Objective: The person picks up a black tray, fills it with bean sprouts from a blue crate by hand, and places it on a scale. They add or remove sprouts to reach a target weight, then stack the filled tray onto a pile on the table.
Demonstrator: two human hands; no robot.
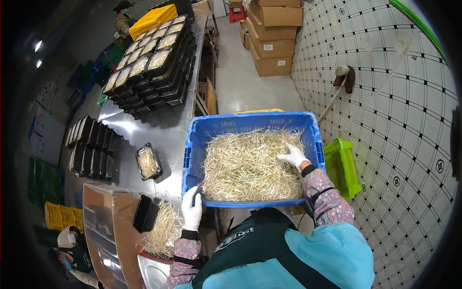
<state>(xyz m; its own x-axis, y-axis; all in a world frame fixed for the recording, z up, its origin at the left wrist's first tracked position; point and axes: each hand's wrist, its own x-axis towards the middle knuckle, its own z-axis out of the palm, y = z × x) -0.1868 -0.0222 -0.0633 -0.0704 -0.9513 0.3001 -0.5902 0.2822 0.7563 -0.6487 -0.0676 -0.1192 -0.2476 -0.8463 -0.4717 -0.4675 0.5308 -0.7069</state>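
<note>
A blue plastic crate full of pale bean sprouts stands in front of me. My left hand, in a white glove, grips the crate's near left corner, with blue plastic between thumb and fingers. My right hand, also gloved, lies on the sprouts at the right side; its fingers are stretched and apart, their tips partly among the strands. Left of the crate, a black tray with sprouts in it sits on the steel table. A black tray rests by a loose sprout pile.
Stacked filled trays stand on the steel table, with stacked black trays further left. An open cardboard box is at the near left. A green basket stands right, cardboard boxes ahead. Co-workers are at left.
</note>
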